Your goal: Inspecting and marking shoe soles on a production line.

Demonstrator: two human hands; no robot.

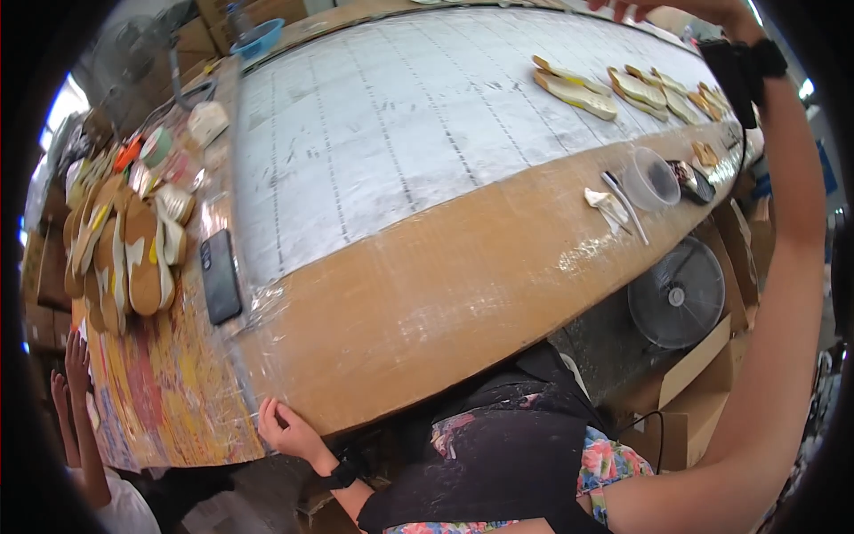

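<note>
My left hand (289, 430) rests at the near edge of the brown board-topped table (427, 303), close to its left corner. Its fingers are loosely bent, with a gap between thumb and forefinger and nothing seen in them. At the upper right, my right hand (685, 7) is raised and partly cut off by the picture's rim; the visible fingers are spread and no held thing shows. A black device (729, 76) is strapped at the right wrist. Beyond the board, a white printed sheet (382, 116) covers the table, with several shoe soles (574, 93) at its right.
A dark phone (220, 278) and a pile of tan soles (142, 254) lie on the paint-stained left table (178, 392). A clear plastic cup (651, 180) stands beside a white-handled tool (626, 206). Below are a fan (676, 295) and cardboard boxes. Another person's hands (76, 367) show at left.
</note>
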